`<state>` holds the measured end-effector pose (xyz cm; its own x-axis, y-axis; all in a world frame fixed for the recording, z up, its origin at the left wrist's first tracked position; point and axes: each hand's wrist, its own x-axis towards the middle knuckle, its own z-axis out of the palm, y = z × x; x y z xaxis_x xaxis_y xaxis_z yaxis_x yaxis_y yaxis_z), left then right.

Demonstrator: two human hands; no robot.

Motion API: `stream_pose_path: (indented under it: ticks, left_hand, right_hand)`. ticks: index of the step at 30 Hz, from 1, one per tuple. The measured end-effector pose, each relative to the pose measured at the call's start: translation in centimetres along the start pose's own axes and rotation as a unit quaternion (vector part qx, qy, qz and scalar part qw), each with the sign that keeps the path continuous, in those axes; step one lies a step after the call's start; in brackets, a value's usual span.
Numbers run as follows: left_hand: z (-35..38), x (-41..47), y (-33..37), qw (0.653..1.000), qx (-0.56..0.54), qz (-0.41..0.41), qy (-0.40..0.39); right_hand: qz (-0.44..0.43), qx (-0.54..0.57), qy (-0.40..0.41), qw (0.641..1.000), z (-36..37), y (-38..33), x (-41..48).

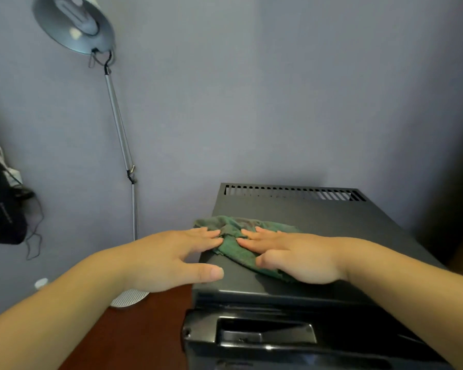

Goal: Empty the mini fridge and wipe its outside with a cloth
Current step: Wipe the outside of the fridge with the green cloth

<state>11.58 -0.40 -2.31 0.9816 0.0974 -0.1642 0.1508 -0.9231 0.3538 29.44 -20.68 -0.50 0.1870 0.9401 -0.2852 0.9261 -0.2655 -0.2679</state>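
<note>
A black mini fridge (318,217) fills the lower right, seen from above, with a vent grille along its back edge and a recessed door handle at the front. A crumpled green cloth (238,248) lies on its top near the left edge. My right hand (294,257) rests flat on the cloth, fingers spread and pointing left. My left hand (171,260) is open at the fridge's left edge, its fingertips touching the cloth and its thumb on the top's corner.
A silver floor lamp (119,134) stands left of the fridge against the grey wall, its round base by my left wrist. A black bag (0,209) with cords hangs at the far left. A reddish-brown wooden surface (134,340) lies beside the fridge.
</note>
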Motion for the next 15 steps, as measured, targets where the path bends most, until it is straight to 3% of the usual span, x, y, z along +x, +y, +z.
stream_pose_path:
  ticks: [15]
  left_hand:
    - [5.1, -7.2, 11.2, 0.993, 0.070, -0.091, 0.016]
  right_hand:
    - [-0.035, 0.024, 0.045, 0.998, 4.2, -0.1, -10.0]
